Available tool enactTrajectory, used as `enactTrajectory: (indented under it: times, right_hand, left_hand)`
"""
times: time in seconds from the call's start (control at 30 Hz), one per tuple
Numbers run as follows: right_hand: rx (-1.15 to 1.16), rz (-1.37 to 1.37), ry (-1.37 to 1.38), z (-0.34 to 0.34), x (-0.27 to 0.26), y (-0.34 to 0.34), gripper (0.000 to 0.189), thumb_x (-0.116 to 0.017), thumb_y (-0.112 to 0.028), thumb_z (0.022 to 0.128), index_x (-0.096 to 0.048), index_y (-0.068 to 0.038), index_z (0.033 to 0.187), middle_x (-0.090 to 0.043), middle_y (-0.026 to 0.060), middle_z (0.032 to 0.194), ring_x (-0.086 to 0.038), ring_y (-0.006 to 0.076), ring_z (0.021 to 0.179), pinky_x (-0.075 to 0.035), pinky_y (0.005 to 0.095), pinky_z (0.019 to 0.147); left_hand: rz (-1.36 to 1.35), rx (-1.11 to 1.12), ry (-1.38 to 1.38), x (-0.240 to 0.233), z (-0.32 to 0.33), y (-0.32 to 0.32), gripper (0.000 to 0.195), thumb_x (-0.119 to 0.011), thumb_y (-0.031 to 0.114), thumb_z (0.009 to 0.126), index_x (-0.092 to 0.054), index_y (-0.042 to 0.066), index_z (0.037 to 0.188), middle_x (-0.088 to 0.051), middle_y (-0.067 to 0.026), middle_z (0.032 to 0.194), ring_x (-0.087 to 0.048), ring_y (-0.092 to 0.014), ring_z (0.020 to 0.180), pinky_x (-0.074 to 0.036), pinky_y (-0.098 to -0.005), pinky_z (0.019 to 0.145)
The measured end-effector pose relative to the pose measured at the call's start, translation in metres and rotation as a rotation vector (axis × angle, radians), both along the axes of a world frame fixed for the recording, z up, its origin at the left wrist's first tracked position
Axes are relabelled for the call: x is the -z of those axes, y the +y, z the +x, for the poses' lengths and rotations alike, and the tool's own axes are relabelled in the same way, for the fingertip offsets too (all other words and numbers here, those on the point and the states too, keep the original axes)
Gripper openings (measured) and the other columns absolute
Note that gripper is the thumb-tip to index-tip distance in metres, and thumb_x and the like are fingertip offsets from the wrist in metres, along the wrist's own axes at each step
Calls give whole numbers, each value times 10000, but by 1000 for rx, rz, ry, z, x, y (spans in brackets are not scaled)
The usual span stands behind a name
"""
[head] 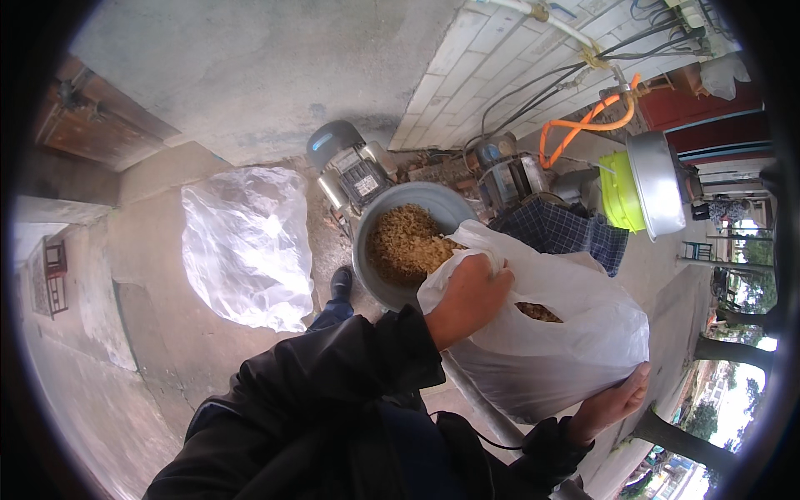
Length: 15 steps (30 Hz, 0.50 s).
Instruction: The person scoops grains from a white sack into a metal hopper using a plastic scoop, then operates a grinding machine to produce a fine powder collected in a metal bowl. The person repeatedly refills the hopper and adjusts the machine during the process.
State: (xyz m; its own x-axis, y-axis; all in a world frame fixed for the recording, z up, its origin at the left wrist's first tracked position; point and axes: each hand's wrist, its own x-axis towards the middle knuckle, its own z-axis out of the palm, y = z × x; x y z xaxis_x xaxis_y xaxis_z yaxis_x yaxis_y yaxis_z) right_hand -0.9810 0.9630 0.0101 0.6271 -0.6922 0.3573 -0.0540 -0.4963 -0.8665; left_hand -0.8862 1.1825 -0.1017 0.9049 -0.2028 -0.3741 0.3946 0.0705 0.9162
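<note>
A white plastic bag [581, 312] with brown crumbly material inside is tilted over a grey round tub [459, 206]. My left hand [475, 294] grips the bag near its mouth. From that mouth the loose brown material [403, 240] runs onto the heap in the tub. My right hand [615, 400] is under the far, full end of the bag, bearing against it; part of its palm is hidden. A hole in the bag's side shows more of the material.
Clear plastic sheeting [250, 250] lies on the concrete at left. Behind the tub is an electric motor unit [359, 175], with another machine [506, 169] beside it. A checked cloth [556, 231], a yellow-green basin [619, 190], a metal basin [656, 184] and an orange hose [587, 125] are at right.
</note>
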Motion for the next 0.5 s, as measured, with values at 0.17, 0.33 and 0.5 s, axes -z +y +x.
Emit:
enactTrajectory:
  times: [0.17,0.33,0.5]
  right_hand:
    - [-16,-18,-37,5,-12,3,414,-504,-339,1025,-603,19,841,-611,29,797,-502,94,743,-423,256,682]
    - [55,-25,-106,9,-21,7,400,-522,-329,1019,-593,9,817,-609,25,795,-494,89,750,-418,257,690]
    - [31,-74,-60,11,-25,4,401,-523,-330,1019,-565,0,795,-597,24,788,-493,92,745,-415,260,686]
  left_hand:
    - [-101,11,66,-7,2,-12,239,-572,145,903,-623,-89,905,-650,-104,773,-622,-166,699,-502,-341,642]
    - [-155,22,-5,-10,5,-19,279,-573,190,918,-628,-57,802,-619,-78,696,-595,-150,643,-476,-322,602]
    - [-138,24,67,-2,12,-20,323,-566,221,935,-638,-42,763,-614,-71,686,-579,-142,613,-467,-315,585]
